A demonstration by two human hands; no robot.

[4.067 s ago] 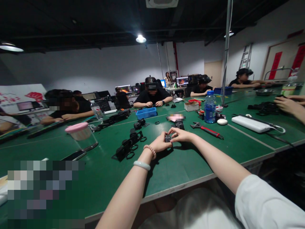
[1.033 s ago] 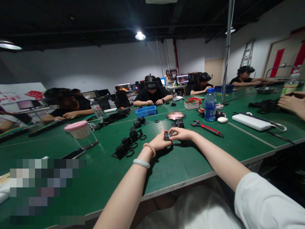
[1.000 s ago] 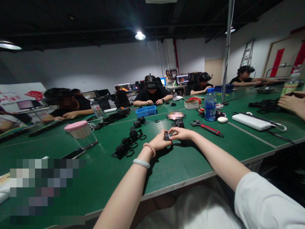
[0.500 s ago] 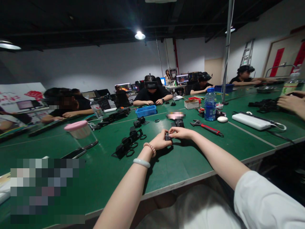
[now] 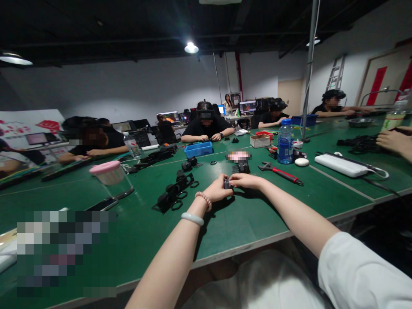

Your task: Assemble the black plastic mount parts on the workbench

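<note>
Between my hands, low over the green table (image 5: 244, 223), is a small black block-like part (image 5: 227, 184). My left hand (image 5: 218, 188), with a beaded bracelet and a pale bangle on its wrist, is closed around the part. The fingers of my right hand (image 5: 243, 181) are bent and pinch at the part's right side. Its exact kind is too small to tell. Just beyond my right hand lie more black parts (image 5: 241, 166). To the left of my left hand, black parts and rings (image 5: 172, 193) lie in a row, with a small ring (image 5: 213, 162) farther back.
An adjustable wrench (image 5: 281, 173) with red-black handles lies to the right, near a blue bottle (image 5: 285, 143) and a white power bank (image 5: 341, 165). A pink-lidded jar (image 5: 111, 178) stands left. A blue tray (image 5: 198, 149) is ahead. Other people sit around the table; a co-worker's hand (image 5: 394, 141) shows at right.
The view has shifted slightly, so everything sits a little farther right. Both hands keep their hold on the small black part, with hardly any finger movement visible.
</note>
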